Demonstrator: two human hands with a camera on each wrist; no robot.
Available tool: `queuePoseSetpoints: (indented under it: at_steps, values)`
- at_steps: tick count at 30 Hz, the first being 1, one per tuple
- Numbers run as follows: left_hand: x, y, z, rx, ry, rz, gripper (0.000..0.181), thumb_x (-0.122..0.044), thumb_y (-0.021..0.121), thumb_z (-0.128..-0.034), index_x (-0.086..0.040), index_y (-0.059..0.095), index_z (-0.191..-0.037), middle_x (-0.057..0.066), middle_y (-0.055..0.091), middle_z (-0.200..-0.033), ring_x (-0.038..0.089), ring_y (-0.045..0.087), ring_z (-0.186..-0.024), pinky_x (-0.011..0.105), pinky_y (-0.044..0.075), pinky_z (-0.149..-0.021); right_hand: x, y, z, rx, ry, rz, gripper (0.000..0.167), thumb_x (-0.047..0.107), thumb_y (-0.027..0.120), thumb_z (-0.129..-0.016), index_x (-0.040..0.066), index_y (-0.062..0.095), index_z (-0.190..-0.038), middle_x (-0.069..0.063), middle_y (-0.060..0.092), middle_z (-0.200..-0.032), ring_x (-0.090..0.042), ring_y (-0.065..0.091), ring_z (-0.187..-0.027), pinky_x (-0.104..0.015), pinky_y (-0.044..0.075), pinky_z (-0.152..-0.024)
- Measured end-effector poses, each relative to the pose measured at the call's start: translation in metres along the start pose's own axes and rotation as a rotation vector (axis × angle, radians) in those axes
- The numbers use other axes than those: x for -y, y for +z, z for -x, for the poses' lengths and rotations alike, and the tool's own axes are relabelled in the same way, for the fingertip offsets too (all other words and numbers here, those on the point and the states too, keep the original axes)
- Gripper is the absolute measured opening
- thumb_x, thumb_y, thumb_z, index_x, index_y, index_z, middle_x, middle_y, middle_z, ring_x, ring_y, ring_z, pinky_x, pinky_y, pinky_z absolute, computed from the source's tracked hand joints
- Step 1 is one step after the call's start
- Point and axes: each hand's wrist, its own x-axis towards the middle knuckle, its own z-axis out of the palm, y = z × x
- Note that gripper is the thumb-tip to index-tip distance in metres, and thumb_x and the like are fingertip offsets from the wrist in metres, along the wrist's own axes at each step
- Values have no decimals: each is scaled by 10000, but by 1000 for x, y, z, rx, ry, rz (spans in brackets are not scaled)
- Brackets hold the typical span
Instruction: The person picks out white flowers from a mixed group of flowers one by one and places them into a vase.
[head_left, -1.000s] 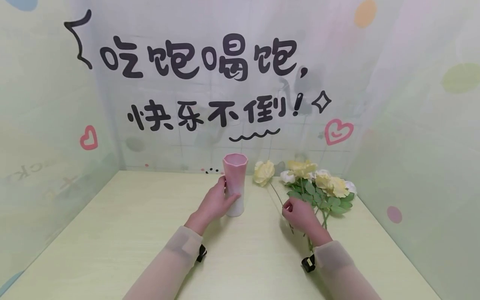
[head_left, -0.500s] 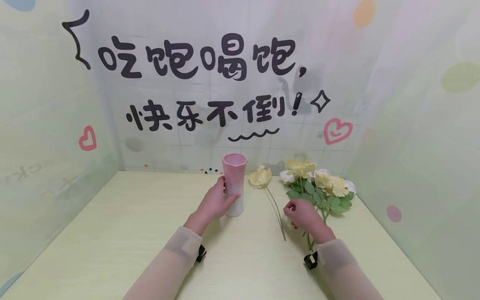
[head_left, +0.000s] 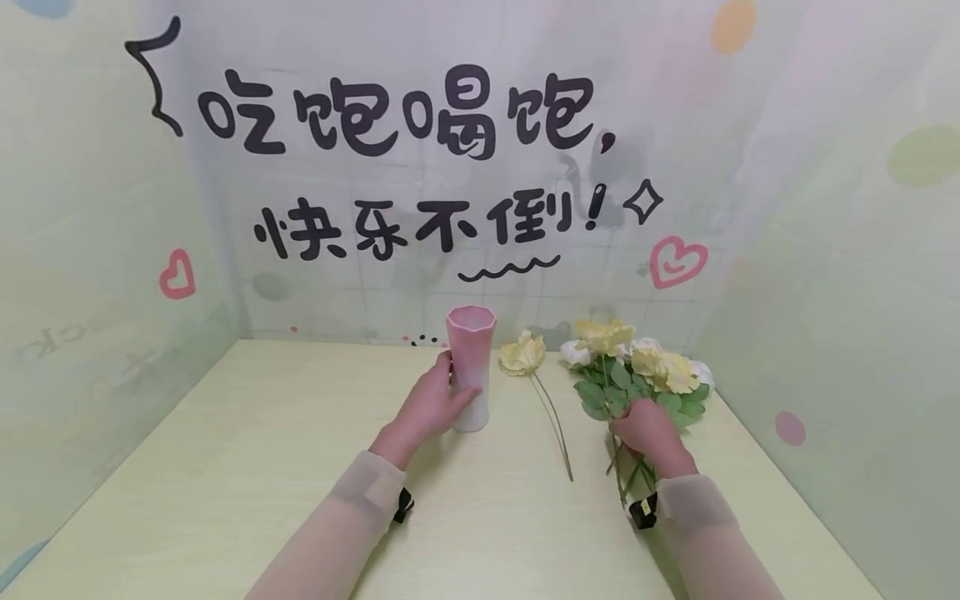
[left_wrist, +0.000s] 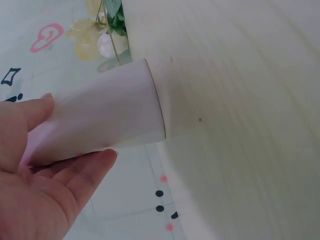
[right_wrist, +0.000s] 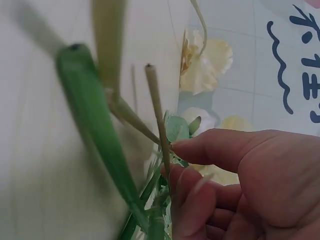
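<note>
My left hand [head_left: 431, 404] holds a pink-to-white faceted vase [head_left: 471, 367], its thumb on one side and its fingers on the other. The vase stands upright on the table. In the left wrist view the vase's pale lower part [left_wrist: 110, 110] shows beyond the fingers. My right hand [head_left: 651, 429] is among the stems of a flower bunch [head_left: 637, 371] with yellow and white blooms and green leaves. In the right wrist view thumb and forefinger lie at a thin brown stem [right_wrist: 156, 100], a small gap between their tips; whether they pinch it I cannot tell.
A single yellow flower [head_left: 522, 354] lies on the table [head_left: 225, 467] between vase and bunch, its stem pointing towards the front. A printed curtain [head_left: 412, 175] stands behind the table and along both sides. Thick green stem ends [right_wrist: 92, 120] stick out near the right wrist.
My right hand has let go of the single yellow flower, which now lies further left, near the vase. The hand has moved right to the bunch's stems. The left hand stays on the vase.
</note>
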Motion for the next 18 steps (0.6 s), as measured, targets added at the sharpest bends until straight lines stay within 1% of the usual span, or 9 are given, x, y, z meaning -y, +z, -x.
queuePoseSetpoints:
  at_steps: [2,6,9,11,13,16,18]
  values:
    - [0,0,0,0,-3,0,783,-273,724,-1077,60,313,-1655,277,504,-1656,441,545,-1514,608,470,-1247,1,1,0,19,7,2,498,185,677,-989,210,452,-545,49,454,-494,-124,470,-478,-282,422,-535]
    - [0,-1,0,3,-7,3,786,-271,723,-1078,57,307,-1659,274,496,-1664,441,536,-1523,609,462,-1254,0,3,-2,27,-1,2,496,169,672,-979,209,451,-536,53,441,-487,-118,449,-467,-275,411,-518]
    - [1,-1,-1,4,-8,3,788,-274,723,-1078,56,306,-1660,272,493,-1667,439,533,-1526,609,461,-1254,-3,3,-6,33,-18,-7,474,152,655,-964,200,461,-535,41,452,-484,-134,464,-457,-288,419,-508]
    - [1,0,-1,4,-7,0,789,-275,723,-1078,56,306,-1661,272,494,-1666,438,534,-1525,607,462,-1254,-10,5,-13,39,-26,-13,463,162,654,-954,201,469,-531,36,470,-481,-147,489,-455,-306,431,-504]
    - [1,0,-1,3,-5,-2,789,-277,724,-1078,56,308,-1660,274,496,-1664,438,536,-1523,606,464,-1253,-23,12,-27,42,-32,-21,456,182,650,-959,210,481,-536,34,485,-485,-164,511,-462,-328,433,-499]
    - [2,0,-1,2,-1,-5,789,-278,724,-1078,59,309,-1658,278,499,-1659,440,540,-1519,606,466,-1251,-28,14,-32,47,-28,-31,456,193,667,-958,211,489,-539,29,502,-489,-179,546,-474,-336,450,-500]
    - [2,0,0,2,0,-7,790,-279,723,-1078,61,309,-1657,280,499,-1658,441,540,-1519,605,466,-1251,-25,14,-30,43,-18,-34,458,196,672,-960,211,496,-538,26,505,-490,-181,545,-479,-333,444,-506]
